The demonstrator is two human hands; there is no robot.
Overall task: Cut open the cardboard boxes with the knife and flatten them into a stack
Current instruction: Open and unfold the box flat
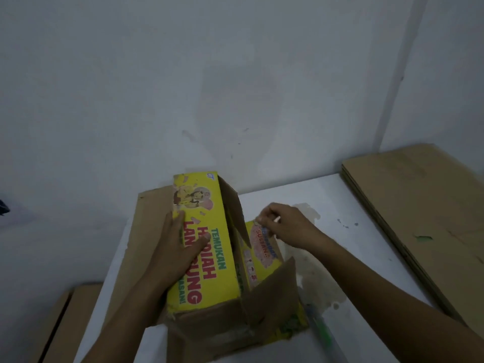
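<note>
A yellow printed cardboard box [209,258] lies on the white table [353,205], its end flaps open and brown inside. My left hand [178,247] rests flat on the box's top panel, fingers straight, thumb over the red lettering. My right hand [285,226] is at the box's right side, its fingertips pinching the top edge of a yellow side flap [262,247]. A blurred knife with a green handle [320,334] lies on the table by the box's near right corner, and neither hand touches it.
A stack of flattened brown cardboard [419,218] lies at the table's right side against the wall. A flat brown sheet [146,231] lies under the box at the left. More cardboard [65,323] sits lower left. The wall stands close behind.
</note>
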